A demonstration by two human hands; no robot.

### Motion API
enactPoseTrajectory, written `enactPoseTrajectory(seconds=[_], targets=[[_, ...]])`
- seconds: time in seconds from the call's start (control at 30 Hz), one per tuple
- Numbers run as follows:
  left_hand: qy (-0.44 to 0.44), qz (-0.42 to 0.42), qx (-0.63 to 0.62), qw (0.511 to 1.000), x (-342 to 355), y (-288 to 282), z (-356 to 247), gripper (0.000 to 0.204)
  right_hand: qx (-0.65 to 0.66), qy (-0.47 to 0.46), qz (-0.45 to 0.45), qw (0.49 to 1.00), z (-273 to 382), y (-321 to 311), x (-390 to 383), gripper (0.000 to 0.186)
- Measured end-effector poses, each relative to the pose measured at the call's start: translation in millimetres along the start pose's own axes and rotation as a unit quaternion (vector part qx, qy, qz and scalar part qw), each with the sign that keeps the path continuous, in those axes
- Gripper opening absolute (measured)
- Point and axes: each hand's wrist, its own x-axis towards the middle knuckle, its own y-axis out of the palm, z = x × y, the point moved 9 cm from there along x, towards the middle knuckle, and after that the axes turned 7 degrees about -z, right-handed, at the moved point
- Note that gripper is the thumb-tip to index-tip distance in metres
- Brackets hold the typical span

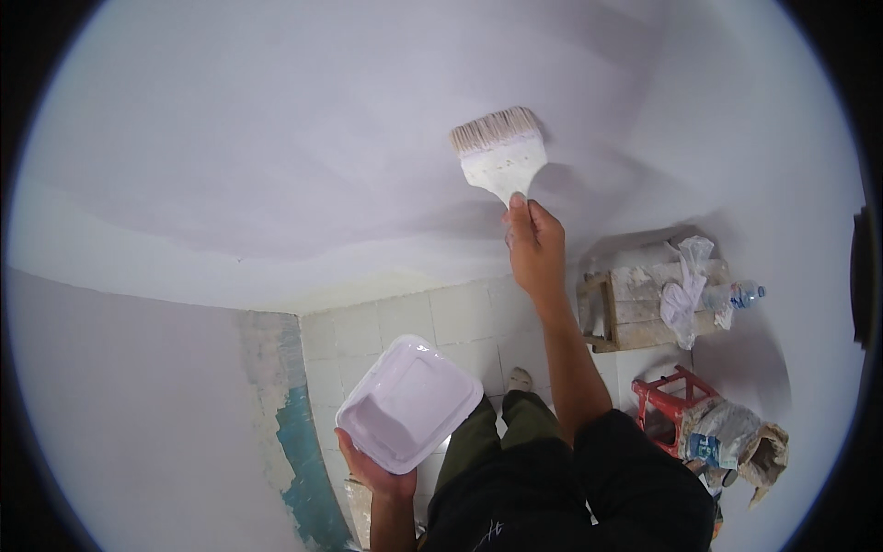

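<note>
My right hand (535, 241) is closed round the handle of a wide paintbrush (504, 161), whose pale, paint-coated bristles point up against or close to the wall (322, 129); I cannot tell if they touch. Lower down, my left hand (375, 467) grips the near-left edge of a shallow rectangular paint tray (414, 386). Pale lilac paint coats the inside of the tray, and some lies pooled toward its near-left side. The left fingers are partly hidden beneath the tray.
To the right stands a wooden bench (639, 304) bearing crumpled plastic bags (682, 299) and a clear bottle (747, 294). Nearer, a red stool (670, 397) stands beside an opened sack (763, 455). Peeling turquoise paint (308, 460) shows at lower left, above a tiled floor (460, 313).
</note>
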Motion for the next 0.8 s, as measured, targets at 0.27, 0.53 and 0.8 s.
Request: enactPoseTrajectory(seconds=[0.27,0.53,0.8], targets=[[0.001,0.004,-0.002,1.0,1.3,-9.5,4.6,0.066,-0.176,-0.047,0.006,0.983,-135.6,-19.9,23.4,0.042],[-0.005,-0.015,-0.02,1.0,-4.8,-13.7,9.6,0.065,-0.366,0.033,0.032,0.93,-281.8,-36.9,8.7,0.042],[-0.009,0.0,-0.012,1.0,-4.9,-21.3,12.6,0.065,-0.445,0.152,-0.037,0.882,-287.5,-57.0,5.4,0.044]])
